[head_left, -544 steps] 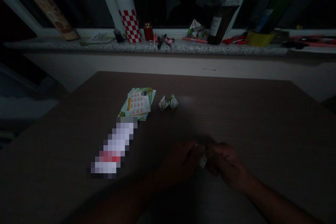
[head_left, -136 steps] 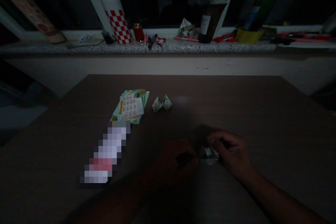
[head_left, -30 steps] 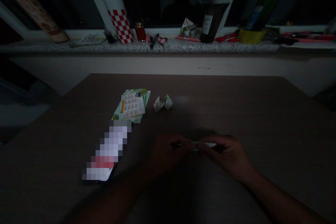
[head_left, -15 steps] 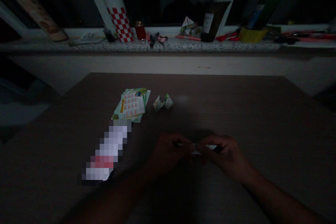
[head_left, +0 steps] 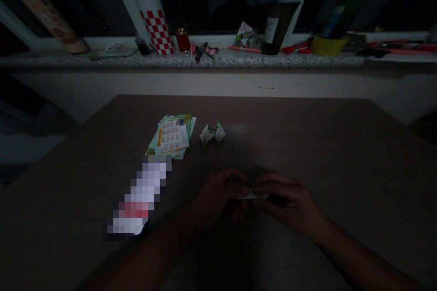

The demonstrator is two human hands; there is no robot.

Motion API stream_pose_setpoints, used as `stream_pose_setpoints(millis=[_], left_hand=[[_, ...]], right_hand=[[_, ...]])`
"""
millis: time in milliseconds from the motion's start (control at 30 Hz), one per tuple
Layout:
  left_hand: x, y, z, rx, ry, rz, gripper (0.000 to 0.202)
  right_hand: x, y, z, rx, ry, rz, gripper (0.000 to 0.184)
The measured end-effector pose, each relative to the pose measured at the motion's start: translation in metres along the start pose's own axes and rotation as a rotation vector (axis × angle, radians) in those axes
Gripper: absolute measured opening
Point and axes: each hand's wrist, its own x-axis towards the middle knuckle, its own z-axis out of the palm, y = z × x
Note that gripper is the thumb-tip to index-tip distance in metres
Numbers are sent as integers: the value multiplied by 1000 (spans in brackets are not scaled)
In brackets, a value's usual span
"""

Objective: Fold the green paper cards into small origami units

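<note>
Between my two hands, just above the table, is a small folded piece of paper (head_left: 253, 195), pale and seen nearly edge-on. My left hand (head_left: 220, 195) pinches its left end between thumb and fingers. On the other side my right hand (head_left: 287, 198) grips the right part, fingers over the top and thumb below. Most of the paper is hidden by the fingers, and the light is dim. Beyond my hands, two joined folded paper shapes (head_left: 212, 133) with a printed pattern stand on the table. To their left lies a stack of printed paper sheets (head_left: 173, 137).
A pixelated, bright phone-like object (head_left: 139, 198) lies on the table (head_left: 324, 136) left of my hands. Behind, a stone windowsill (head_left: 232, 59) holds a red-and-white checkered bottle (head_left: 157, 27), a red jar (head_left: 182, 41), a dark labelled container (head_left: 275, 29) and a green bottle (head_left: 351, 4).
The paper has been turned and shows less of its printed face. My right fingers have come forward over it, and my left hand has shifted slightly left.
</note>
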Motion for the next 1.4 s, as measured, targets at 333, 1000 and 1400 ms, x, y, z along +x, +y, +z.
stream_pose_setpoints(millis=[333,1000,1400], left_hand=[[-4,-1,1,377,-29,228,27],[-6,-3,-4,1157,-72,823,22],[-8,2,-2,1223,-156,990,12]], right_hand=[[-3,-1,-4,-57,4,-24,15],[-5,-6,-6,-25,-4,-74,13],[-8,-1,-5,-20,-96,0,13]])
